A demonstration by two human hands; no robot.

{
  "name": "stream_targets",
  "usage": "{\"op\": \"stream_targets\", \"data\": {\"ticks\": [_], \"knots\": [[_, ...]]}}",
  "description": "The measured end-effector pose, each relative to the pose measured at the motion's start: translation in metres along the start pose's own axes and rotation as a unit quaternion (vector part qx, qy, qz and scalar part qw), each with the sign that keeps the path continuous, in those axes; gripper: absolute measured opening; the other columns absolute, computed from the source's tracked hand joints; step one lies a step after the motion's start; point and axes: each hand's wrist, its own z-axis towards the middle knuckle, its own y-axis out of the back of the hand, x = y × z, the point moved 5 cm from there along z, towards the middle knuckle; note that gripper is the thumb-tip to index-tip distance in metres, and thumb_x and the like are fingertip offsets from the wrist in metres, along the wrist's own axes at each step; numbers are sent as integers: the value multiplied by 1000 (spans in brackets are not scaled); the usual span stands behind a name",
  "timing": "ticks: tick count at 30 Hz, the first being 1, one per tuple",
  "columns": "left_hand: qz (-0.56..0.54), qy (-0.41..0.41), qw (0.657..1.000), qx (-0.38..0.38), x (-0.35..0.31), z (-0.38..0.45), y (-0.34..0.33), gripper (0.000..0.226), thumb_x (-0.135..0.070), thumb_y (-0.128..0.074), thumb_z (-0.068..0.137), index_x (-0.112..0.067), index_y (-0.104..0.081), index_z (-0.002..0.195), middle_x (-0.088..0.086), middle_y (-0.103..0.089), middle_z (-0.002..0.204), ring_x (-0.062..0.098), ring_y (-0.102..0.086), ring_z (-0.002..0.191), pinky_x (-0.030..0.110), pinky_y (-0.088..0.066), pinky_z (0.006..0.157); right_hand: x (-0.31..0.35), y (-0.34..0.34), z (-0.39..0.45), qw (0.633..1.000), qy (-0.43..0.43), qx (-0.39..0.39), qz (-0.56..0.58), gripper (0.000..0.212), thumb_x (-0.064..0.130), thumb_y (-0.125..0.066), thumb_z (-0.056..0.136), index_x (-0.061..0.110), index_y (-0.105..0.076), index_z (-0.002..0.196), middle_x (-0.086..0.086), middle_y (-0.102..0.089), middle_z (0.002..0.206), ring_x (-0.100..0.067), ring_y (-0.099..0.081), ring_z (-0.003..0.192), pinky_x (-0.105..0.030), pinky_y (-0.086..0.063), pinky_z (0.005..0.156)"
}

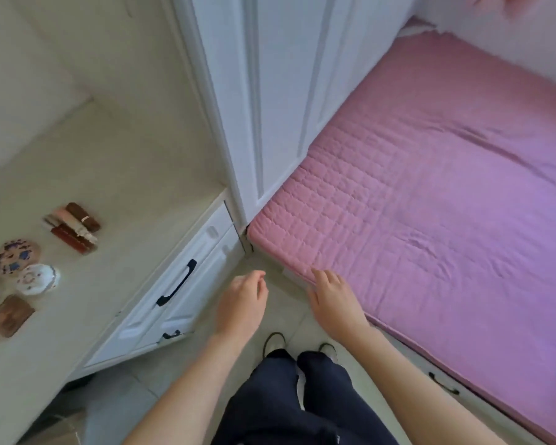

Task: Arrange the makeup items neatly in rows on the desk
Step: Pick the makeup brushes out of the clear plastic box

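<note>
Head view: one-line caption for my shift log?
Both hands, left and right, hang empty between bed and desk; makeup items lie untouched.

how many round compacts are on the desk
2 fully in view: a purple-patterned round compact near the desk's left edge, and a white floral round compact just in front of it. The frame edge may hide more.
</note>
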Motion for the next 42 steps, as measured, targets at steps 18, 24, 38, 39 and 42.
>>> {"op": "stream_targets", "data": {"ticks": [18, 24, 38, 39, 42], "knots": [[155, -447, 872, 126, -210, -131, -157, 39, -16, -65, 87, -8, -61, 124, 7, -64, 124, 27, -53, 125, 42, -39, 106, -170, -15, -256, 937, -298, -172, 65, 50, 28, -51, 95, 3, -44, 138, -12, -52, 137, -35, -40, 134, -47, -34, 110], [142, -518, 827, 164, -271, -228, -223, 38, -15, -66, 86, -7, -62, 123, 7, -64, 123, 26, -55, 122, 40, -42, 106, -225, -33, -367, 896, -376, -207, 113, 50, 27, -49, 97, 4, -41, 141, -11, -47, 142, -33, -32, 139, -45, -27, 114], [173, -639, 693, 284, -368, -392, -351, 33, -20, -53, 92, -10, -61, 122, 1, -65, 121, 22, -54, 119, 39, -47, 98, -317, -83, -560, 748, -570, -248, 234, 54, 33, -36, 101, 9, -26, 148, -6, -33, 152, -27, -17, 145, -37, -18, 119], [177, -642, 688, 287, -377, -395, -359, 34, -23, -48, 93, -11, -61, 122, 0, -65, 121, 22, -54, 119, 39, -47, 97, -324, -82, -567, 738, -578, -252, 240, 54, 33, -36, 101, 9, -26, 148, -6, -33, 152, -27, -17, 145, -36, -18, 119], [177, -647, 681, 294, -404, -402, -382, 43, -30, -36, 92, -11, -62, 119, 0, -66, 118, 22, -55, 116, 39, -48, 94, -348, -80, -583, 723, -595, -253, 243, 53, 33, -36, 101, 9, -27, 148, -6, -34, 152, -27, -18, 145, -36, -18, 119]]}}
